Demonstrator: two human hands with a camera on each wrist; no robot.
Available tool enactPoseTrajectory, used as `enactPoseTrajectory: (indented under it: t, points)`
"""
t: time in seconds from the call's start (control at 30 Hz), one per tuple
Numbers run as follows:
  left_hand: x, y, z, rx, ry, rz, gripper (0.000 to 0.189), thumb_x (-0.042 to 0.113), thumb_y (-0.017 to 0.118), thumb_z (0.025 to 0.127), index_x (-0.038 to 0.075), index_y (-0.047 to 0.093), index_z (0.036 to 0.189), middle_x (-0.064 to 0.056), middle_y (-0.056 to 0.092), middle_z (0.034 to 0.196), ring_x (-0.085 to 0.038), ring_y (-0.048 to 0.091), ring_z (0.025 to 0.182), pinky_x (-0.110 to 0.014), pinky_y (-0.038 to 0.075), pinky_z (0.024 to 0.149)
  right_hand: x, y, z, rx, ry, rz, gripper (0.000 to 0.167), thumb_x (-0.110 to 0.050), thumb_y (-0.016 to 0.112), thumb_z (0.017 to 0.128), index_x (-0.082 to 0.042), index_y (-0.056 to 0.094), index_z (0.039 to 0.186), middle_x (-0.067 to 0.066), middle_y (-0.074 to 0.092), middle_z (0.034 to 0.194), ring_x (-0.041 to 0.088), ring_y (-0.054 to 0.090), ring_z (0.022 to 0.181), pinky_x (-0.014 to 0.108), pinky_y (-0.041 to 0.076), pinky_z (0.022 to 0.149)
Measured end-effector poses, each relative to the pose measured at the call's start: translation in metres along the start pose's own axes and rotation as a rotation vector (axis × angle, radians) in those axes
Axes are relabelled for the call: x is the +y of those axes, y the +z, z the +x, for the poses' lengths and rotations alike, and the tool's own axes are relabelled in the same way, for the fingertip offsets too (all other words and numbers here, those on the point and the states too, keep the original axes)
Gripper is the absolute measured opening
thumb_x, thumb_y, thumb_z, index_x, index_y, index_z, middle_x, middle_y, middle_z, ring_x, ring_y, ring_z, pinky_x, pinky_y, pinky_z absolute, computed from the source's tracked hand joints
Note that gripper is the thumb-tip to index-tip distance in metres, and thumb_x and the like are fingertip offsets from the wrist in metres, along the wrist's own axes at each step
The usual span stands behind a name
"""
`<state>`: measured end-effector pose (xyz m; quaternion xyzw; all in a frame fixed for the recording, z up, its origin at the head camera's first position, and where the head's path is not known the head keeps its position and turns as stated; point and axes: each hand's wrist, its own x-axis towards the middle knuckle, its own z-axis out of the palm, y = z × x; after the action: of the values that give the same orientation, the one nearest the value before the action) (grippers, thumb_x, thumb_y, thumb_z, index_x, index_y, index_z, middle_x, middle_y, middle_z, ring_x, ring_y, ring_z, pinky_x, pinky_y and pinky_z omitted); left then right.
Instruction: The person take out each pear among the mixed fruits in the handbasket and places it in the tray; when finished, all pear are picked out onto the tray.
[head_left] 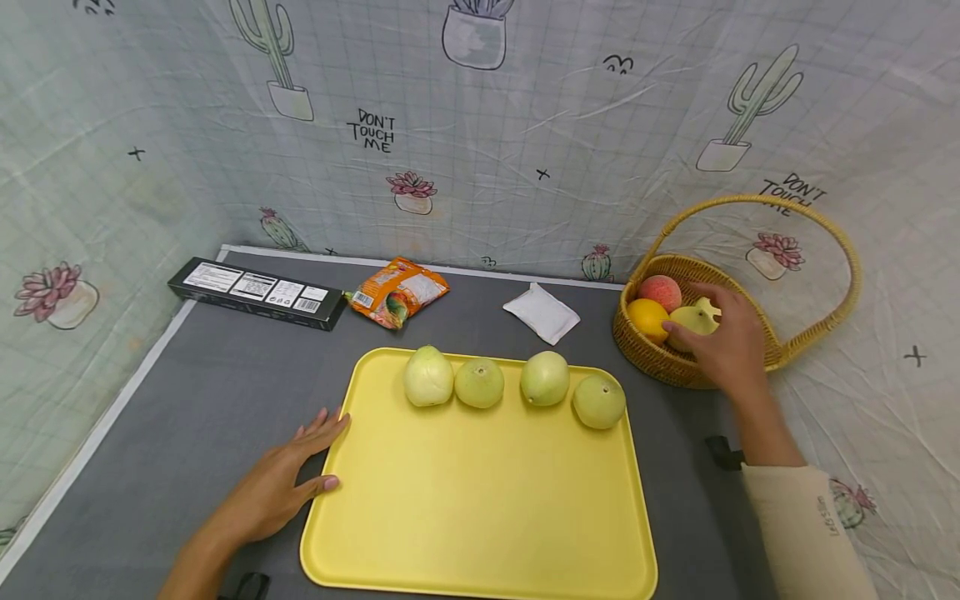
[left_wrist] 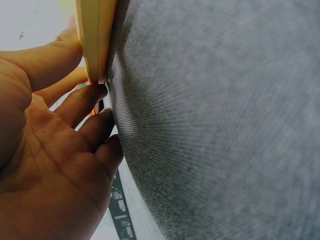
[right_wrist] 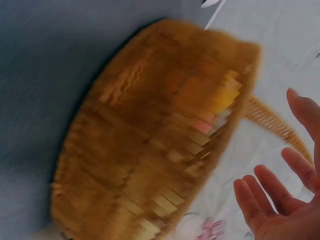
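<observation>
My left hand (head_left: 273,487) rests at the left rim of a yellow tray (head_left: 480,508). In the left wrist view the thumb of that hand (left_wrist: 55,140) lies along the tray's edge (left_wrist: 95,40), with the fingers reaching under and beside it. Several pale green round fruits (head_left: 479,383) stand in a row along the tray's far side. My right hand (head_left: 731,342) hovers over a wicker basket (head_left: 656,367), fingers spread around a yellow-green fruit (head_left: 693,320). Seen from the right wrist, this hand (right_wrist: 287,205) is beside the basket's rim with nothing in it.
A peach (head_left: 660,293) and a yellow fruit (head_left: 647,320) also lie in the basket, whose tall handle (head_left: 847,250) arches up on the right. Behind the tray are a black box (head_left: 258,292), an orange snack bag (head_left: 401,292) and a white packet (head_left: 542,313). A printed cloth hangs behind.
</observation>
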<state>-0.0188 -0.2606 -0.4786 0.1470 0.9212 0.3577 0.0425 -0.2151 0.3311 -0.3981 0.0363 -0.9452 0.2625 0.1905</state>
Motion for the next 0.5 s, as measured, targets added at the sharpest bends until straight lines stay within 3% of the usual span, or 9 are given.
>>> enactPoseTrajectory:
  t: [0.2,0.5]
  points:
    - [0.001,-0.001,-0.001,-0.009,-0.018,-0.001,0.082,0.030,0.081,0.092,0.019,0.043,0.165,-0.015,0.041,0.169,0.007,0.015,0.156,0.007,0.003,0.116,0.026,0.000,0.006,-0.099,0.054,-0.067,0.070,-0.025,0.089,0.089,0.000,0.057,0.146,0.034,0.056,0.137,0.052,0.050,0.124,0.069,0.042,0.101]
    - [0.001,-0.002,-0.001,-0.020,-0.040,-0.003,0.082,0.029,0.081,0.092,0.020,0.043,0.165,-0.013,0.040,0.171,-0.005,0.019,0.160,0.007,0.002,0.116,0.042,0.008,0.017,-0.213,0.034,-0.129,0.061,-0.023,0.088,0.089,0.003,0.060,0.136,0.037,0.055,0.128,0.054,0.048,0.117,0.067,0.039,0.095]
